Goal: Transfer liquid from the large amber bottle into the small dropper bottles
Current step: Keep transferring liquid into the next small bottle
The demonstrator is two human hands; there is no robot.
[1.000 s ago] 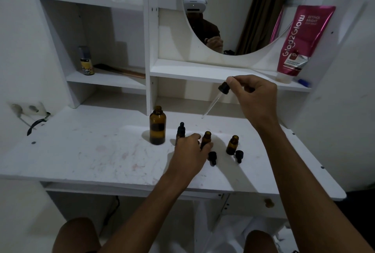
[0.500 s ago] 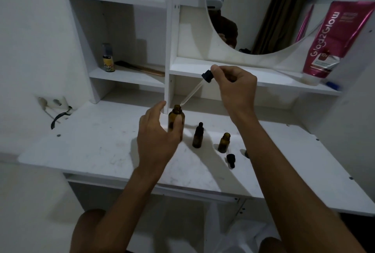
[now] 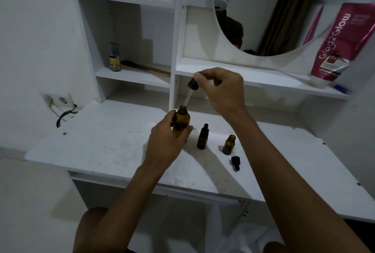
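Note:
The large amber bottle (image 3: 182,123) stands open on the white table (image 3: 105,147), and my left hand (image 3: 165,143) grips its body. My right hand (image 3: 220,90) pinches the black bulb of a glass dropper (image 3: 189,92), whose tip reaches down into the bottle's mouth. To the right stands a small dropper bottle (image 3: 203,137) with its black cap on. Further right is a small open amber bottle (image 3: 229,144). A loose black dropper cap (image 3: 235,162) lies in front of it.
A round mirror (image 3: 274,9) hangs over a shelf that carries a pink tube (image 3: 341,43). The left shelf holds a small can (image 3: 114,58) and a comb (image 3: 146,67). A wall socket with a black cable (image 3: 63,108) is at the left.
My left hand left the small bottles and took hold of the large amber bottle. My right hand carried the dropper leftward and lowered its tip into the bottle's mouth.

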